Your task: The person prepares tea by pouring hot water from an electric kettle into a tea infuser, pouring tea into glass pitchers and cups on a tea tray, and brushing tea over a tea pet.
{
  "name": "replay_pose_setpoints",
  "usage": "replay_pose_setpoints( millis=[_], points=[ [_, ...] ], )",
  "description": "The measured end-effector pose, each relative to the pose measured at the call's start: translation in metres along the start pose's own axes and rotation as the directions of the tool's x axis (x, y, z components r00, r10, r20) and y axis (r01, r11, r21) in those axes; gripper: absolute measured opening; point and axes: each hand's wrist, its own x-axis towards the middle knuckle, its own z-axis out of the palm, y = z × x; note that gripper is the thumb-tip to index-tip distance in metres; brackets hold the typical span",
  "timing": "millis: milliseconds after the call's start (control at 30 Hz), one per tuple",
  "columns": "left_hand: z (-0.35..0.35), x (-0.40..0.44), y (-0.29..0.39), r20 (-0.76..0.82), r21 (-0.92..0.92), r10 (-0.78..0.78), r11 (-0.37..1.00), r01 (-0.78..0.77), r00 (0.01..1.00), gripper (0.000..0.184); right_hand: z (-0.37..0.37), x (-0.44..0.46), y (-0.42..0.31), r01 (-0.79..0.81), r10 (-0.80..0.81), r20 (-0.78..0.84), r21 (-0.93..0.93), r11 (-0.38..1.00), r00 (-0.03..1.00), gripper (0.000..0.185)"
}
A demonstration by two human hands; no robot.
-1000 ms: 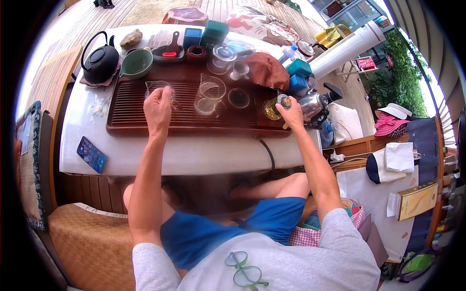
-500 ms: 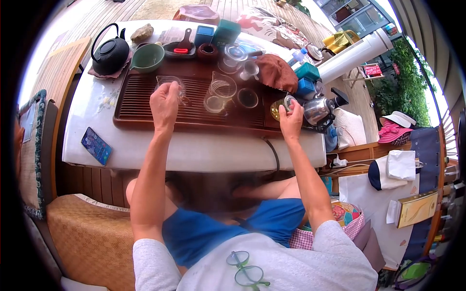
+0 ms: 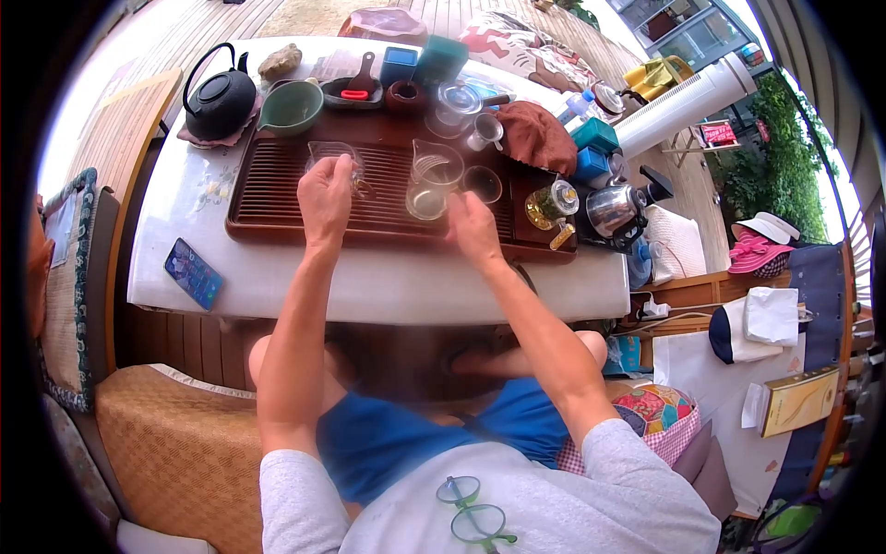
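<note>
My left hand has its fingers closed on a small clear glass pitcher over the left part of the slatted tea tray. At the handle side of a larger glass pitcher, my right hand has its fingers closed; that pitcher stands on the tray. Just behind my right hand lies a round dark coaster. A glass teapot with yellowish contents and its lid on stands at the tray's right end.
Behind the tray are a green bowl, a black kettle, a lidded glass bowl, a small glass strainer and a brown cloth. A steel kettle stands right of the teapot. A phone lies front left.
My right hand has left the glass teapot's lid and moved left to the larger pitcher's handle. My left hand still holds the small pitcher. The whole view has shifted slightly.
</note>
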Motion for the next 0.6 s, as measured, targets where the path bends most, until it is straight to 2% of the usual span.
replay_pose_setpoints(
  millis=[100,167,267,300,367,467,567,600],
  points=[
    [-0.001,-0.001,0.004,0.002,-0.018,-0.028,0.999,0.028,1.000,0.031,-0.039,-0.011,-0.003,-0.018,0.018,0.013,-0.006,1.000,1.000,0.043],
    [-0.002,-0.001,0.000,-0.007,-0.008,-0.006,1.000,0.005,1.000,0.031,-0.070,-0.019,-0.010,0.170,-0.198,-0.065,-0.301,0.938,0.978,0.045],
    [-0.003,-0.003,0.003,0.004,-0.014,-0.011,1.000,0.011,1.000,0.031,-0.116,-0.027,-0.026,0.005,-0.060,-0.102,-0.466,0.885,0.993,0.046],
    [-0.003,-0.004,0.003,0.005,-0.016,-0.014,1.000,0.014,1.000,0.030,-0.130,-0.025,-0.028,-0.088,0.033,-0.103,-0.593,0.801,0.994,0.048],
    [-0.003,-0.004,0.003,0.003,-0.018,-0.019,1.000,0.019,1.000,0.030,-0.147,-0.019,-0.028,-0.059,0.028,-0.054,-0.759,0.648,0.998,0.051],
    [-0.003,-0.005,0.002,-0.006,-0.008,-0.009,1.000,0.009,1.000,0.029,-0.155,-0.006,-0.030,-0.057,0.121,-0.005,-0.900,0.432,0.993,0.053],
    [-0.004,-0.003,0.002,-0.011,-0.004,-0.002,1.000,0.002,1.000,0.030,-0.154,0.004,-0.045,-0.077,0.259,0.023,-0.925,0.371,0.966,0.054],
    [-0.004,-0.002,0.001,-0.011,-0.001,0.000,1.000,0.000,1.000,0.030,-0.152,0.008,-0.045,-0.063,0.244,0.022,-0.940,0.336,0.970,0.053]
  ],
)
